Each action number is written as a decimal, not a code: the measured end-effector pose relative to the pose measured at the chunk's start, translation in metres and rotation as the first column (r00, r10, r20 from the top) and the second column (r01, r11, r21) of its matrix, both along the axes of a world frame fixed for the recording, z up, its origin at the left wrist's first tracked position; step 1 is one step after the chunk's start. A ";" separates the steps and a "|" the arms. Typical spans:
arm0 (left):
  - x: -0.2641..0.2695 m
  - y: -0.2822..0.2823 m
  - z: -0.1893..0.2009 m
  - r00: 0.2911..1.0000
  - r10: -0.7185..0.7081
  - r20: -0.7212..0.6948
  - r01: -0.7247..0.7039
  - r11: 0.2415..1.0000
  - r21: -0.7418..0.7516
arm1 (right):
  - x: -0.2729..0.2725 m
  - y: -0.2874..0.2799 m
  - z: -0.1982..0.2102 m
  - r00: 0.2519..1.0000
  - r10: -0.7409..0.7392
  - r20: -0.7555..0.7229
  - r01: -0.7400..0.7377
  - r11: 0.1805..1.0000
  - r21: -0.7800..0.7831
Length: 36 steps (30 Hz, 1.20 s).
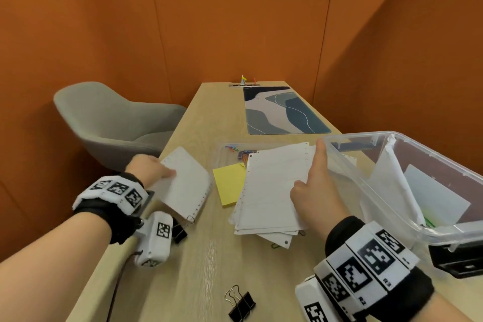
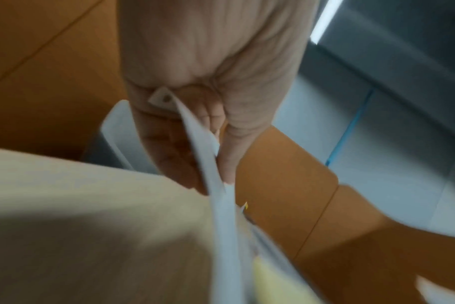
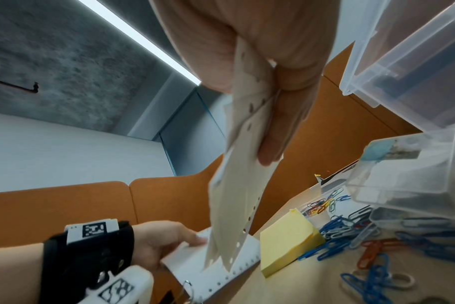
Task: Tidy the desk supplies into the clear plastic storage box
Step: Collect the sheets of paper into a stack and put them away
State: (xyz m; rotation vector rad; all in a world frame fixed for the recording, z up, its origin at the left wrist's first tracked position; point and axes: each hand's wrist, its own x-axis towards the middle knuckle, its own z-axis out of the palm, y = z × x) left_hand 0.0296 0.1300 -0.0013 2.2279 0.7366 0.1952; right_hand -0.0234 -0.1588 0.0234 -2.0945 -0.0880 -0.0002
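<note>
My right hand (image 1: 309, 167) grips a loose stack of punched lined sheets (image 1: 271, 191), lifted at its far edge just left of the clear plastic storage box (image 1: 360, 135); in the right wrist view the sheets (image 3: 247, 148) hang between thumb and fingers. My left hand (image 1: 162, 170) pinches a smaller pad of punched white paper (image 1: 188, 185) near the desk's left edge, seen edge-on as blurred paper (image 2: 216, 185) in the left wrist view. A yellow sticky-note pad (image 1: 230, 185) lies between the two stacks. The box holds white papers.
Coloured paper clips (image 3: 351, 230) lie scattered beside a small clear case (image 3: 403, 174). Black binder clips (image 1: 240, 303) sit near the front edge, another (image 1: 180, 232) under my left wrist. A patterned desk mat (image 1: 282, 110) lies far off, a grey chair (image 1: 109, 123) to the left.
</note>
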 end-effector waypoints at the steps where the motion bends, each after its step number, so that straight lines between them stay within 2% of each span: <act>1: 0.000 0.006 0.009 0.994 0.023 0.103 -0.009 0.992 -0.129 | 0.000 0.002 0.001 1.000 -0.012 -0.016 0.012 1.000 0.029; 2: -0.002 0.009 0.018 0.981 0.055 0.185 0.005 0.952 -0.306 | 0.001 0.004 0.002 0.999 -0.021 -0.024 0.022 0.999 0.046; 4: -0.011 0.004 0.034 0.957 0.067 0.283 0.132 0.765 -0.630 | 0.001 0.011 0.005 0.997 -0.038 -0.061 0.043 0.995 0.084; 5: -0.016 -0.003 0.040 0.956 0.021 0.293 0.202 0.678 -0.707 | 0.001 0.015 0.006 0.997 -0.037 -0.067 0.045 0.993 0.112; 6: -0.020 -0.011 0.045 0.958 -0.048 0.284 0.248 0.636 -0.731 | 0.002 0.019 0.007 0.997 -0.031 -0.064 0.040 0.989 0.142; 9: -0.027 -0.037 0.043 0.951 -0.237 0.200 0.308 0.639 -0.705 | 0.006 0.029 0.009 0.999 -0.050 -0.009 0.050 0.969 0.241; 13: -0.027 -0.059 0.023 0.909 -0.416 0.028 0.334 0.685 -0.647 | 0.012 0.040 0.009 0.994 0.059 -0.088 -0.024 0.934 0.357; 16: -0.023 -0.060 0.017 0.907 -0.412 0.085 0.357 0.647 -0.673 | 0.019 0.043 0.006 0.995 0.078 -0.069 -0.051 0.943 0.329; 18: -0.020 -0.060 0.020 0.935 -0.327 0.140 0.325 0.626 -0.709 | 0.028 0.043 0.002 0.997 0.046 -0.064 -0.025 0.955 0.295; 22: -0.011 -0.056 0.031 0.964 -0.135 0.231 0.262 0.646 -0.717 | 0.055 0.038 -0.002 0.996 -0.060 -0.060 0.064 0.996 0.068; 27: -0.001 -0.041 0.042 0.962 -0.009 0.273 0.211 0.657 -0.723 | 0.093 0.031 -0.006 0.982 -0.173 -0.075 0.153 0.964 -0.219; 31: 0.004 -0.032 0.046 0.962 0.028 0.271 0.192 0.634 -0.749 | 0.115 0.031 -0.012 0.954 -0.263 -0.140 0.183 0.888 -0.422; 34: 0.007 -0.026 0.046 0.966 0.030 0.257 0.184 0.622 -0.761 | 0.124 0.026 -0.020 0.925 -0.334 -0.179 0.169 0.786 -0.595; 36: 0.009 -0.024 0.044 0.968 0.028 0.250 0.179 0.621 -0.763 | 0.127 0.025 -0.027 0.927 -0.325 -0.187 0.104 0.702 -0.704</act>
